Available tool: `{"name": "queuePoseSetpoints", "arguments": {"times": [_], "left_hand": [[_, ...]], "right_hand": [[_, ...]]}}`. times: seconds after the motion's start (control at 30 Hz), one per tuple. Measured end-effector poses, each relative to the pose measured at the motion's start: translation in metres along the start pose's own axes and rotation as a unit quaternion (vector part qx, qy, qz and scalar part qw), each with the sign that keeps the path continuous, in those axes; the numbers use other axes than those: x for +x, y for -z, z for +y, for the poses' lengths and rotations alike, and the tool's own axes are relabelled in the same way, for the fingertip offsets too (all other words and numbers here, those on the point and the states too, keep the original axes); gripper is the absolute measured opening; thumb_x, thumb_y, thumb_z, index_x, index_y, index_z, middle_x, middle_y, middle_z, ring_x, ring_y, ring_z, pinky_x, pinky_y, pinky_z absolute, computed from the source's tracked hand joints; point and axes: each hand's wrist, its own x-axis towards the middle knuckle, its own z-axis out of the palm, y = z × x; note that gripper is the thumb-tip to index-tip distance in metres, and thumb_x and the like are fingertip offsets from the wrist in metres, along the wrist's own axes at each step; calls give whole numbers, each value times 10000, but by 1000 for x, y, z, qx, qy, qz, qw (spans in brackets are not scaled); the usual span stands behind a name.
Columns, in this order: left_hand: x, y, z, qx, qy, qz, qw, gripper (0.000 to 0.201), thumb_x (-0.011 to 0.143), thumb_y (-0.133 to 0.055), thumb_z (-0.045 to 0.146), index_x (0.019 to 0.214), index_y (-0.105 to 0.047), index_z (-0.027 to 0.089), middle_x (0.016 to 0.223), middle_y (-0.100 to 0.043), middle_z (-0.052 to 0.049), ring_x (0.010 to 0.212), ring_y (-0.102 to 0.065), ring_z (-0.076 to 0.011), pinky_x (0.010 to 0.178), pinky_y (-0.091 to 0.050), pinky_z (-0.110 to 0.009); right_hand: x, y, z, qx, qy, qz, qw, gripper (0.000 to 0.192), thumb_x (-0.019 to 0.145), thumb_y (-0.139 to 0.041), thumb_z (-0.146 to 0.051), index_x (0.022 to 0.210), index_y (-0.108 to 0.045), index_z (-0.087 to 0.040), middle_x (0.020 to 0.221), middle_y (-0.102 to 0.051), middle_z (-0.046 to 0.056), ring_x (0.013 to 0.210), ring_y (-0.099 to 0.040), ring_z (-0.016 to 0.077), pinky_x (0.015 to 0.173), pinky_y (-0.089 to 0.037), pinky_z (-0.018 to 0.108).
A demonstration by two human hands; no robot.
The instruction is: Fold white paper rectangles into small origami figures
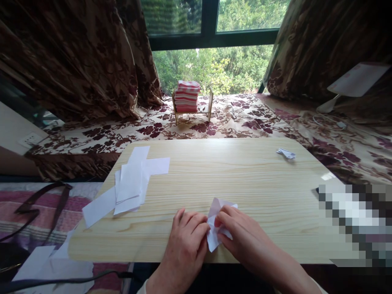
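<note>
A small creased piece of white paper (pixel 213 241) lies partly folded near the table's front edge, between my two hands. My right hand (pixel 237 228) bends over its right side, with thumb and fingers pinching the paper and hiding part of it. At the left edge of the paper, my left hand (pixel 188 241) rests low on the table with curved fingers; its thumb and index finger hold that edge. A small folded paper piece (pixel 286 153) sits at the table's far right.
Several loose white paper strips (pixel 130 181) overlap on the left of the wooden table (pixel 245 171). More paper sheets (pixel 52 269) lie below at left. Behind the table, a small wooden rack (pixel 210 107) holds folded striped cloths (pixel 186 97). A white lamp (pixel 357 79) stands right.
</note>
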Motion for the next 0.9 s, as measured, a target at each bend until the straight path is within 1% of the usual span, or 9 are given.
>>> {"name": "queuePoseSetpoints", "arguments": {"times": [0.17, 0.23, 0.33, 0.43, 0.5, 0.63, 0.73, 0.8, 0.9], "left_hand": [[-4, -2, -1, 20, -21, 11, 1000, 243, 874, -439, 68, 970, -607, 216, 1097, -687, -35, 1029, -580, -219, 1030, -294, -467], [-5, -3, -2, 27, -36, 14, 999, 258, 874, -435, 58, 984, -609, 212, 1124, -688, -24, 1043, -572, -224, 1041, -273, -469], [-5, -4, -3, 29, -45, 16, 998, 294, 878, -434, 53, 1068, -596, 210, 1107, -698, -13, 1026, -575, -221, 1055, -256, -467], [-4, -3, -3, 29, -37, 9, 999, 328, 886, -430, 68, 1163, -552, 196, 1072, -696, -33, 1008, -584, -216, 1053, -270, -470], [-5, -3, -4, 45, -29, 1, 999, 337, 885, -433, 83, 1193, -526, 183, 1056, -687, -54, 1009, -587, -221, 1048, -288, -479], [-7, -3, -7, 84, -29, -8, 996, 375, 867, -457, 90, 1231, -495, 171, 1086, -674, -83, 1046, -581, -238, 1051, -298, -501], [-8, -4, -6, 90, -42, -27, 995, 391, 858, -456, 71, 1227, -514, 186, 1127, -670, -74, 1070, -571, -242, 1055, -281, -510], [-8, -4, -5, 86, -48, -27, 995, 378, 870, -441, 68, 1206, -539, 209, 1157, -665, -59, 1088, -556, -241, 1061, -252, -518], [-7, -4, -1, 87, -52, -27, 995, 344, 890, -438, 70, 1164, -571, 230, 1177, -664, -39, 1100, -538, -234, 1060, -222, -511]], "right_hand": [[-1, -3, 0, -19, -11, -19, 1000, 138, 790, -595, -44, 862, -603, -161, 845, -664, 54, 760, -600, 221, 673, -435, 349], [-2, -3, 0, -15, -15, -29, 999, 132, 802, -592, -55, 884, -611, -158, 853, -678, 62, 781, -614, 226, 699, -437, 354], [-1, -3, -1, -12, -17, -33, 999, 154, 821, -578, -63, 943, -618, -148, 886, -687, 74, 814, -623, 222, 730, -431, 347], [0, -3, -4, -32, -22, -31, 999, 115, 824, -580, -66, 855, -629, -164, 836, -678, 53, 764, -608, 207, 695, -406, 332], [1, 0, -5, -40, -26, -23, 999, 132, 824, -584, -67, 776, -627, -183, 799, -666, 32, 729, -592, 191, 673, -384, 317], [-5, 11, -4, -43, -19, 35, 998, 162, 841, -571, -66, 758, -614, -199, 810, -653, 18, 715, -569, 166, 668, -371, 297], [-16, 18, 2, -24, 20, 103, 994, 173, 887, -518, -88, 783, -600, -200, 804, -628, 22, 721, -553, 160, 668, -395, 285], [-25, 20, 7, 2, 48, 137, 989, 188, 922, -465, -106, 820, -593, -199, 816, -623, 30, 740, -556, 162, 674, -418, 283], [-38, 16, 16, 28, 71, 162, 984, 197, 939, -426, -100, 868, -580, -200, 862, -637, 41, 767, -572, 161, 682, -445, 281]]}}
